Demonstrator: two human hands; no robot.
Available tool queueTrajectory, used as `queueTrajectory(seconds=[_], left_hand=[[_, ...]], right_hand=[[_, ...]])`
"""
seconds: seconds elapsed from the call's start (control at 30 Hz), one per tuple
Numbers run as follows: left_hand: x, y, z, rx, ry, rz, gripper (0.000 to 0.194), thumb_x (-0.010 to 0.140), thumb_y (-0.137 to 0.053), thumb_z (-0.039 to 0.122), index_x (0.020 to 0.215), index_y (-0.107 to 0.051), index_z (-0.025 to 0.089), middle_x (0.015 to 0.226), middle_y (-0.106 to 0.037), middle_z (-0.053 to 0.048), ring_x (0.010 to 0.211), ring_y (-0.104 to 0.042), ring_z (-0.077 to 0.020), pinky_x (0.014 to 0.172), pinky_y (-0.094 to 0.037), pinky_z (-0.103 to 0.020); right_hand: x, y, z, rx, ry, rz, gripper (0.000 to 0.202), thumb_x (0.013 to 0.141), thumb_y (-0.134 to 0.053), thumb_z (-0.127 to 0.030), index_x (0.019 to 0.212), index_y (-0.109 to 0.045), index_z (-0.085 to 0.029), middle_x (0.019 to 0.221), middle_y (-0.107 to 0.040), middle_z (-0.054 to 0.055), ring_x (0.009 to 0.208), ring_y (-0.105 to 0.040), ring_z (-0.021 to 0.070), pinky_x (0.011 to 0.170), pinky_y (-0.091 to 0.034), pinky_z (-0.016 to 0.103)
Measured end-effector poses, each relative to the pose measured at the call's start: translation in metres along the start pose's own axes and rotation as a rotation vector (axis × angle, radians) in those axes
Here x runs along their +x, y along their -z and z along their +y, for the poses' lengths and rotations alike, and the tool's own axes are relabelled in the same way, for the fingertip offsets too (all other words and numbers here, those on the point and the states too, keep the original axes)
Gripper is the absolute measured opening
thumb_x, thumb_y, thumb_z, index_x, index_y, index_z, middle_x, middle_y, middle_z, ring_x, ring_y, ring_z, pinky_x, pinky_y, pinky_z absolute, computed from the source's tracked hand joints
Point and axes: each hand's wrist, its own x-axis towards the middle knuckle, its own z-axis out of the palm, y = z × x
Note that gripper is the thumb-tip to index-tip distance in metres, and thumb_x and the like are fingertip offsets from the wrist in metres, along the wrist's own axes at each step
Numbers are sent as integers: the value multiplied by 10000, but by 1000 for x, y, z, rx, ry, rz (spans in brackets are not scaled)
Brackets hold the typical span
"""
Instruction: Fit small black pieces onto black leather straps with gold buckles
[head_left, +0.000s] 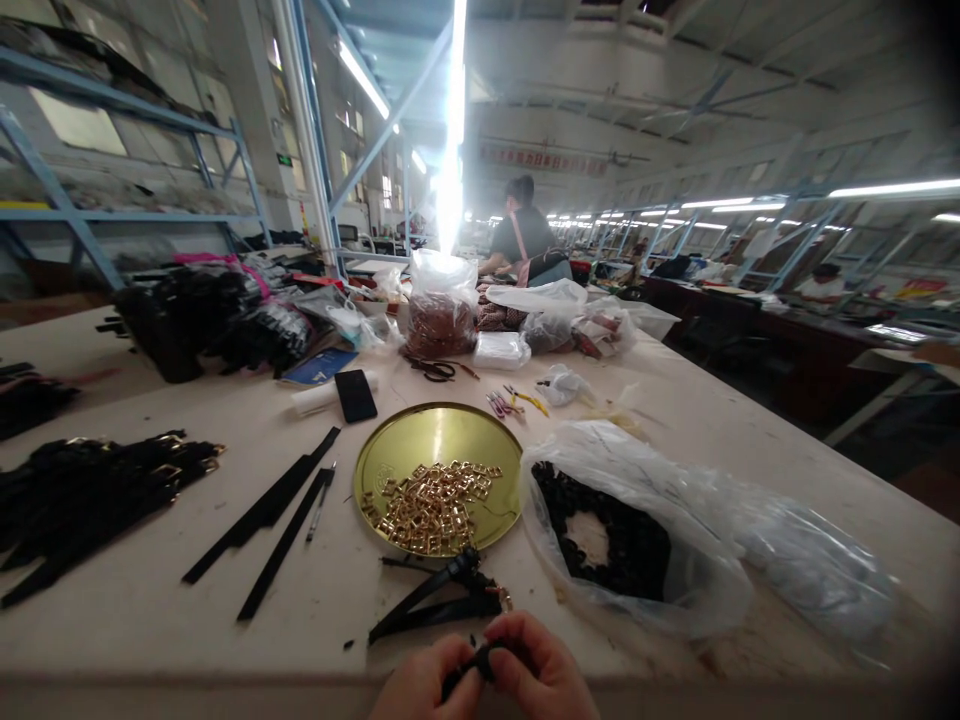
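Through my feed I see the left hand [429, 682] and the right hand [541, 668], both narrowed, pinching a short, bent strip of black material [486, 660] between them, partly covered by their grip. Just beyond lie flat black straps [442, 588]; farther off, a round, shiny gold-coloured tray [405, 432] bears small, squarish gold-toned metal buckles [442, 500].

Worktop [187, 635]: broad, pale and flat, partly covered.
Centre: round, shiny, gold-coloured tray [420, 430] set down.
Near edge: folded, flat black straps [427, 607] laid.
Left: long, straight black strips [284, 546] placed.
Right: translucent plastic bag [705, 580] rested.
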Motion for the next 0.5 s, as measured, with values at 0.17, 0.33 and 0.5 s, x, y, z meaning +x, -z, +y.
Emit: queueTrajectory(seconds=[0.17,0.33,0.5], left_hand=[[-7,-4,0,-245,-85,33,363,749,-430,215,1108,-412,159,784,-636,-14,665,-561,-148,613,-407,-218],[-14,-1,9,-282,-80,49,328,755,-405,207,1079,-396,157,716,-617,-3,670,-575,-151,639,-421,-228],[-14,-8,-1,-264,0,164,205,730,-443,210,928,-392,196,685,-608,13,653,-577,-155,611,-409,-237]], right_hand=[[0,-5,9,55,-31,31,352,621,-711,-478,745,-624,-161,624,-601,-2,546,-515,117,535,-393,236],[-4,-14,11,110,-54,-120,347,642,-701,-457,820,-605,-175,693,-624,9,611,-557,146,554,-420,252],[-3,-20,20,50,-13,-8,298,624,-709,-404,786,-595,-182,765,-653,29,750,-589,202,657,-452,295]])
